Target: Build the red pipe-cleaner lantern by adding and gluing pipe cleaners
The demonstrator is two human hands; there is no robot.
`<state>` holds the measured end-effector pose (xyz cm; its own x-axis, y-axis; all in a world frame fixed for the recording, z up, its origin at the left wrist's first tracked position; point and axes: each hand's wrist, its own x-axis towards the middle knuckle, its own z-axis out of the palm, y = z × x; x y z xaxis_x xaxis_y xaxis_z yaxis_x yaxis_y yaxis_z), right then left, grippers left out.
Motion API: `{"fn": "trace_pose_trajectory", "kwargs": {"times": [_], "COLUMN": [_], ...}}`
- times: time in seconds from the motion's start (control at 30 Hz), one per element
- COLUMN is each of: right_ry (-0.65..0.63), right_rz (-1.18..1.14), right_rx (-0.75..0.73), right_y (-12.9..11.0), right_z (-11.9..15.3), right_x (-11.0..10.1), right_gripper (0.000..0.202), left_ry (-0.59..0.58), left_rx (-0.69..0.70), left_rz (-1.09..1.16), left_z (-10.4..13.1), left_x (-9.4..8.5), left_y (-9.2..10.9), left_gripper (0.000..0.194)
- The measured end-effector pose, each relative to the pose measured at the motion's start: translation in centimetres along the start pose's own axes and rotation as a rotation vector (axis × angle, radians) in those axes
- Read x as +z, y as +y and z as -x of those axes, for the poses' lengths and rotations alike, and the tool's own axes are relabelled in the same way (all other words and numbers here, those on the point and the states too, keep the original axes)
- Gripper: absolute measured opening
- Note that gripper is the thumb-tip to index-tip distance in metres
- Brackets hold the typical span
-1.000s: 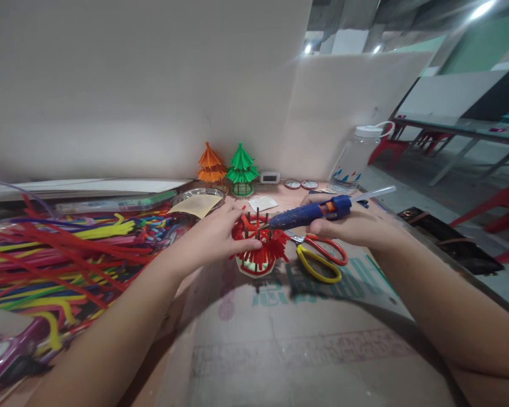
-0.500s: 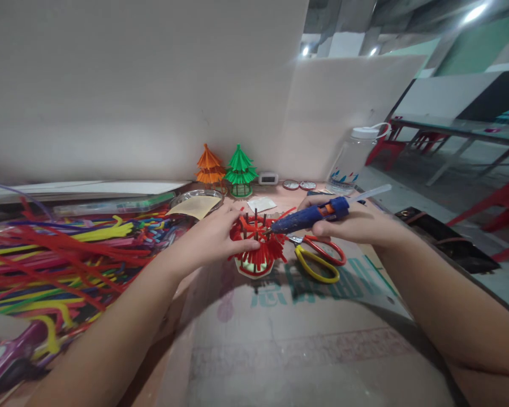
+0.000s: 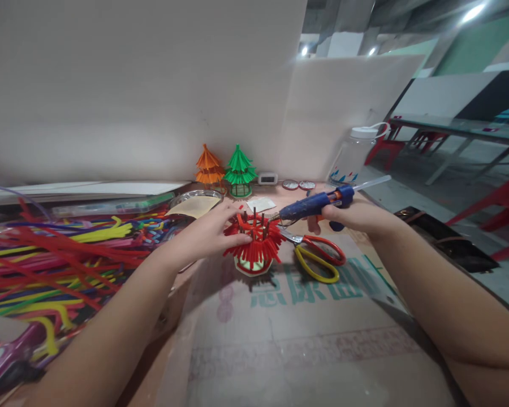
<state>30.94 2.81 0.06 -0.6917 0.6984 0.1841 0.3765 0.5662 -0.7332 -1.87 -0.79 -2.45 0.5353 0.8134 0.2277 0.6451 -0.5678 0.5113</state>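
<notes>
A red pavilion model [image 3: 261,249] made of pipe cleaners, with dark posts rising from its fringed roof, stands on a pale base in front of me. My left hand [image 3: 220,229] grips its left side, thumb over the red fringe. In my right hand [image 3: 343,217] is a blue glue gun [image 3: 307,206] with a clear glue stick jutting from its back. Its nozzle points left, close to the posts on the model's right. Scissors [image 3: 318,260] with one red and one yellow handle lie just below the gun, blades toward the model.
Many coloured pipe cleaners [image 3: 59,254] are heaped at the left. An orange pavilion model [image 3: 210,169] and a green one [image 3: 240,172] stand by the back panel, beside a small digital clock [image 3: 267,178]. A clear bottle [image 3: 352,155] stands at back right. Yellowish paper [image 3: 194,207] rests on a round dish.
The glue gun has drawn back to the right and slightly up, its nozzle leaving the middle of the red model. My left hand has shifted slightly left with the model.
</notes>
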Motion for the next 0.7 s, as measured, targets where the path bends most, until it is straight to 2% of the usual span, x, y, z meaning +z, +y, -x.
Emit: {"fn": "trace_pose_trajectory", "kwargs": {"times": [0.13,0.3,0.7], "right_ry": [-0.018,0.001,0.032], "right_rz": [0.039,-0.060,-0.138], "right_rx": [-0.029,-0.028,0.032], "right_y": [-0.5,-0.8,-1.1], "right_z": [-0.2,-0.1,-0.1], "right_x": [0.1,0.7,1.0], "right_gripper": [0.049,0.038,0.045], "left_ry": [-0.005,-0.006,0.002], "left_rx": [-0.007,0.000,0.016], "left_rz": [-0.015,-0.056,-0.079], "left_z": [0.0,-0.1,-0.1], "left_x": [0.0,0.0,0.1], "left_y": [0.3,0.3,-0.1], "left_gripper": [0.037,0.033,0.032]}}
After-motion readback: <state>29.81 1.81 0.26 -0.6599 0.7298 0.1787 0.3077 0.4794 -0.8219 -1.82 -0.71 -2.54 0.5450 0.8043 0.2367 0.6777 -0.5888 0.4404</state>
